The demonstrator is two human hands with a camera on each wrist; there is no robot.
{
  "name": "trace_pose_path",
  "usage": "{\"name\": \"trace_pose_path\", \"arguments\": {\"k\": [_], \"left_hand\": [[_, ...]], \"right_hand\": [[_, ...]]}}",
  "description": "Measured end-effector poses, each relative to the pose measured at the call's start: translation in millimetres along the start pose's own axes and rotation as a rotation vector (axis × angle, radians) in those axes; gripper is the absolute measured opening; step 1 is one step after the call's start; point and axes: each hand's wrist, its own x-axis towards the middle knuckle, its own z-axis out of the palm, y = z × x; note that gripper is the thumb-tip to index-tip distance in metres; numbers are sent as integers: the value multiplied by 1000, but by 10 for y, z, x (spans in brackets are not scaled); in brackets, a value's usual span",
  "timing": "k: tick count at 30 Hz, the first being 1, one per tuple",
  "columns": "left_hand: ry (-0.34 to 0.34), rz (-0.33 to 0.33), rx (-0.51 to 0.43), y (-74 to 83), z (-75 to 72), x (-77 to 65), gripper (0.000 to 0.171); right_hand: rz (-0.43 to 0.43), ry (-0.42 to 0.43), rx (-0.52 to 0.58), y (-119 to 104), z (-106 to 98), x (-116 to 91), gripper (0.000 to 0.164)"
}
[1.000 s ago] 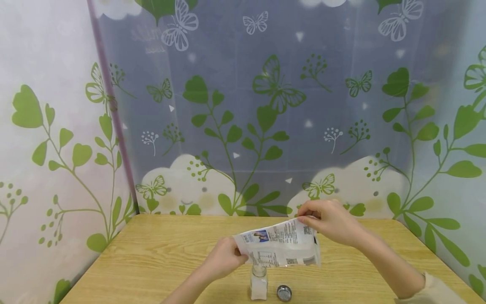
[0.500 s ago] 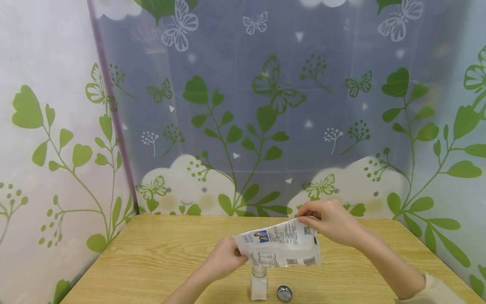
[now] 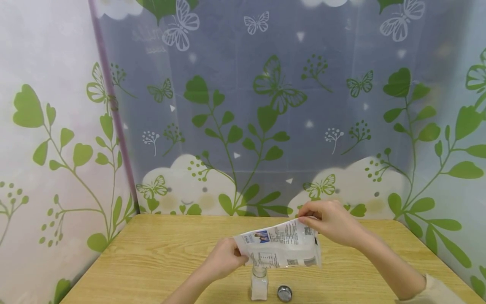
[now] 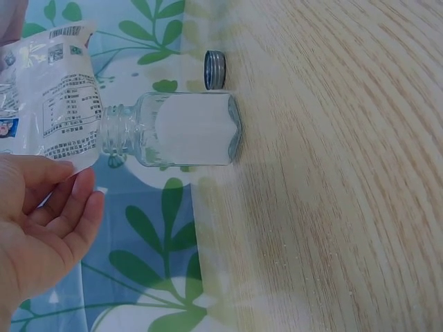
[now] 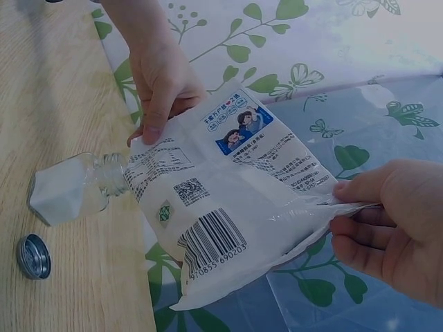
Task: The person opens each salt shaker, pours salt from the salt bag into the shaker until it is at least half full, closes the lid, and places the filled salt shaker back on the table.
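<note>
I have both hands closed in a pinch. The left hand (image 3: pixel 228 258), up and to the left of the jar, grips the bag near its low end, thumb pressed on the plastic. The right hand (image 3: pixel 332 221), higher than the jar and to its right, nips the other end between thumb and fingers, so that end sits raised. The white printed bag (image 3: pixel 275 245) slopes between them, its low end right at the mouth of the glass jar (image 3: pixel 259 288); I cannot tell whether its edge goes inside or only overlaps the neck. The jar stands upright, no hand steadying it, its white contents reaching near the shoulder. Right of the jar, just beside it but apart, the metal lid (image 3: pixel 284 293) lies on the table (image 3: pixel 174 261).

I judge this to be pouring, with little room left in the jar. I would raise the right hand only by small degrees and let the left pinch narrow the spout. Leaning the bag on the neck could tip the jar, so I would hold its weight up, and level it before the contents climb into the neck.
</note>
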Motion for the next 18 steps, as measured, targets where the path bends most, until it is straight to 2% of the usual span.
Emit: {"name": "trace_pose_path", "arguments": {"k": [18], "left_hand": [[-2,-18,-12,-6,11,3,22]], "right_hand": [[-11,-4,-20,8,-11,11,4]]}}
